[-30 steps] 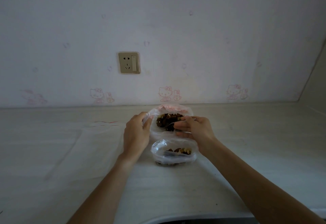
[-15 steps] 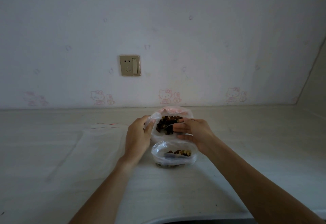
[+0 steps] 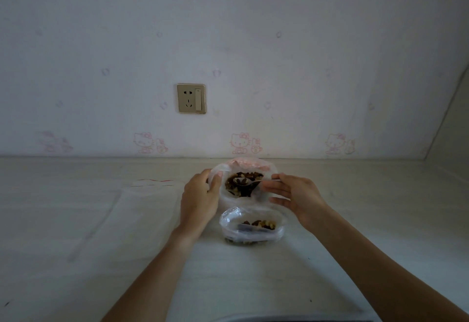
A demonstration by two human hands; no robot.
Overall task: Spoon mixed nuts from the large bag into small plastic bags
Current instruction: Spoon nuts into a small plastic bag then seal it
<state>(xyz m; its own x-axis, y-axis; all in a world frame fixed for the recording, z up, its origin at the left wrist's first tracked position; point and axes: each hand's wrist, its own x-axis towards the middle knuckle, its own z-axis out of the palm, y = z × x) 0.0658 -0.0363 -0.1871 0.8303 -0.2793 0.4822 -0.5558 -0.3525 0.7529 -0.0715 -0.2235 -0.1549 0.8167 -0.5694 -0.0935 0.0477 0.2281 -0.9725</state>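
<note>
A: Large bag [image 3: 243,169] of mixed nuts [image 3: 243,182] sits on the counter [image 3: 76,233] by the wall, mouth up. Our left hand [image 3: 200,197] grips its left rim, fingers curled on the plastic. We read that as keeping the mouth spread so the spoon [image 3: 242,182] has room.

B: Right hand [image 3: 297,197]?

A: Fingers extended, mostly straight, at the bag's right side. Spoon handle runs to the fingertips; bowl rests on the nuts. Pinching it or just touching, we can't tell.

B: Small bag [image 3: 251,228]?

A: Just in front of the large one, nearer to us, mouth open, some nuts inside. Probably parked there for a short carry, so less spill.

B: Spare bags?

A: Flat clear plastic sheets [image 3: 101,210] lie left of the left hand, likely spares.
</note>
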